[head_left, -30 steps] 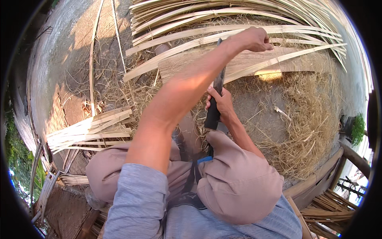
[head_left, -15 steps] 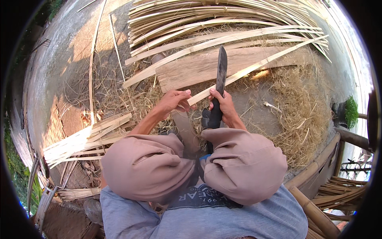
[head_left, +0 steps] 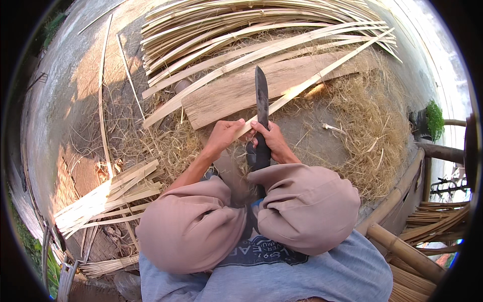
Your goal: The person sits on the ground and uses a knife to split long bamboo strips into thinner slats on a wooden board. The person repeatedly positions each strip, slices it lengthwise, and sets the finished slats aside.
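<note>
My right hand (head_left: 271,141) grips the handle of a long dark knife (head_left: 261,95), its blade pointing away from me over a flat wooden board (head_left: 226,98). My left hand (head_left: 224,136) holds the near end of a long pale bamboo strip (head_left: 322,75) that runs diagonally up to the right, under the blade. Both hands sit just beyond my bent knees in tan trousers (head_left: 302,206).
A big pile of split bamboo strips (head_left: 241,25) lies across the far ground. Shorter strips (head_left: 110,196) are stacked at my left. Dry shavings (head_left: 372,126) cover the ground on the right. Thick bamboo poles (head_left: 407,251) lie at lower right.
My left arm has pulled back from the far pile, bringing a strip to the knife. The blade now stands more upright over the board.
</note>
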### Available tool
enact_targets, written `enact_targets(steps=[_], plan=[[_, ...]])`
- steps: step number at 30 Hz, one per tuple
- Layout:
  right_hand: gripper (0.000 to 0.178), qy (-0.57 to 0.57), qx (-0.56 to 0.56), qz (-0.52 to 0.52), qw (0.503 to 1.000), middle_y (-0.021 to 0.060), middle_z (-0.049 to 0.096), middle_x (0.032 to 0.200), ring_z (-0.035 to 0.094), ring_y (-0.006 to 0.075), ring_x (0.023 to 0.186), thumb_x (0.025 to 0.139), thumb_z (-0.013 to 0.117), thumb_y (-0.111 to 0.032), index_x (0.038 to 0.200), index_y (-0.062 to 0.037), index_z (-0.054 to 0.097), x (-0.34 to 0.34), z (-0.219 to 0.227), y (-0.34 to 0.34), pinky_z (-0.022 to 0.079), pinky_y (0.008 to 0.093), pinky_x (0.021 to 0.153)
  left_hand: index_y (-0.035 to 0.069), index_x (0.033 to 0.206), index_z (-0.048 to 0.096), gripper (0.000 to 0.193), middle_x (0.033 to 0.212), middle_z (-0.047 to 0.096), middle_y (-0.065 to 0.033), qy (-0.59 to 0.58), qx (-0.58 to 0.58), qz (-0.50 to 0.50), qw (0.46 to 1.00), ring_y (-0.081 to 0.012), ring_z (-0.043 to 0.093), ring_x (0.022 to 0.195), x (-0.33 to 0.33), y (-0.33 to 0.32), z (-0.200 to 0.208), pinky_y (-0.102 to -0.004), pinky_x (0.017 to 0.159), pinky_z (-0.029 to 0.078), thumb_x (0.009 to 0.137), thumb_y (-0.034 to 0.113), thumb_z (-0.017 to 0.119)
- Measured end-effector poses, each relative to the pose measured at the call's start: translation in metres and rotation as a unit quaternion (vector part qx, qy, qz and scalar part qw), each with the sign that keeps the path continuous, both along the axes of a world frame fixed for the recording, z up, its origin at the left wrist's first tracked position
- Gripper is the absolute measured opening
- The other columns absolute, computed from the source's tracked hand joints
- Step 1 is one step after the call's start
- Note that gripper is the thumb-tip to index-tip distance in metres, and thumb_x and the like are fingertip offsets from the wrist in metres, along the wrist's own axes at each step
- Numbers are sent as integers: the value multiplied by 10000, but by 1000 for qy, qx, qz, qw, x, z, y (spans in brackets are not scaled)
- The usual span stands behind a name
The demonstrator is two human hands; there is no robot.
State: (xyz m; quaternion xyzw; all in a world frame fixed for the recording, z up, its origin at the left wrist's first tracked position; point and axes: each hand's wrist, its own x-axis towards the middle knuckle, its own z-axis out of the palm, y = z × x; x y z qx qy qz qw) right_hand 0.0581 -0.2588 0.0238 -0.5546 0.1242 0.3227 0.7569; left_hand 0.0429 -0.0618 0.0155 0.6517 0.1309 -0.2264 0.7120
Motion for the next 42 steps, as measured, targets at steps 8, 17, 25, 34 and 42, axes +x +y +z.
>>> enact_targets(steps=[8, 17, 25, 34, 42], plan=[[288, 46, -12, 16, 999, 7, 582, 735, 575, 105, 552, 969, 746, -284, 1001, -54, 576, 5, -23, -8, 511, 281, 479, -15, 1011, 755, 516, 818, 757, -85, 17, 89, 30, 995, -105, 661, 726, 14, 20, -1, -280, 665, 524, 1073, 447, 533], [552, 41, -110, -107, 987, 13, 570, 766, 581, 96, 560, 926, 750, -532, 1075, -80, 471, 78, -24, -152, 539, 263, 476, 58, 777, 654, 579, 614, 453, 56, 40, 114, -101, 988, -73, 376, 545, 8, 67, -7, -268, 513, 287, 1057, 549, 530], [607, -195, -395, -123, 889, 96, 609, 884, 662, 171, 689, 975, 681, -323, 1489, -109, 441, 90, -11, -151, 570, 363, 578, 36, 758, 661, 597, 576, 517, 13, 28, 205, -43, 977, -84, 475, 549, -33, 78, -36, -294, 531, 371, 1054, 537, 529], [671, -199, -530, 100, 818, 258, 680, 775, 710, 423, 792, 982, 578, -636, 910, 29, 627, 43, -32, -87, 533, 520, 718, 71, 729, 664, 653, 575, 545, -92, -18, 317, -84, 945, -268, 591, 618, -6, 23, -37, -430, 654, 444, 1037, 602, 440], [673, -234, -514, 57, 823, 248, 629, 630, 672, 424, 661, 1019, 520, -620, 832, 18, 624, 62, -37, -93, 522, 515, 641, 45, 712, 636, 638, 563, 518, -91, -47, 304, -74, 949, -238, 540, 570, -11, 31, -33, -406, 594, 409, 1048, 561, 468]])
